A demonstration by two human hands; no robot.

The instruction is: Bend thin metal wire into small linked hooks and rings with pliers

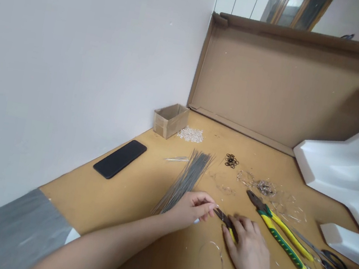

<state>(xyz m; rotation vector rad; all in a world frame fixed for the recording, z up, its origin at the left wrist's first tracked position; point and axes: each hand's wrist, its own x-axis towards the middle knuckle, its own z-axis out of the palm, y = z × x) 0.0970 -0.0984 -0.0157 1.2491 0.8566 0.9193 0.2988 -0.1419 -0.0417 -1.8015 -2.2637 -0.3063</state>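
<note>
My right hand (248, 246) is closed over a small pair of dark-jawed pliers (221, 214), a bit of yellow handle showing between the fingers. At the jaw tips, the thumb and fingers of my left hand (195, 206) pinch a thin piece of wire, mostly hidden by the fingers. A bundle of straight grey wires (189, 178) lies partly under my left hand. Below the pliers rests a loose ring of thin wire (212, 263). Larger pliers with yellow and green handles (282, 234) lie right of my right hand, beside black-handled scissors (333, 264).
A small cardboard box (170, 121) stands near the wall, by a pile of clear beads (190, 134). Black rings (231, 161) and coiled wire (265, 187) lie farther back. A phone (119, 158) is at left. Upright cardboard (278, 87) and white foam (342, 177) border the table.
</note>
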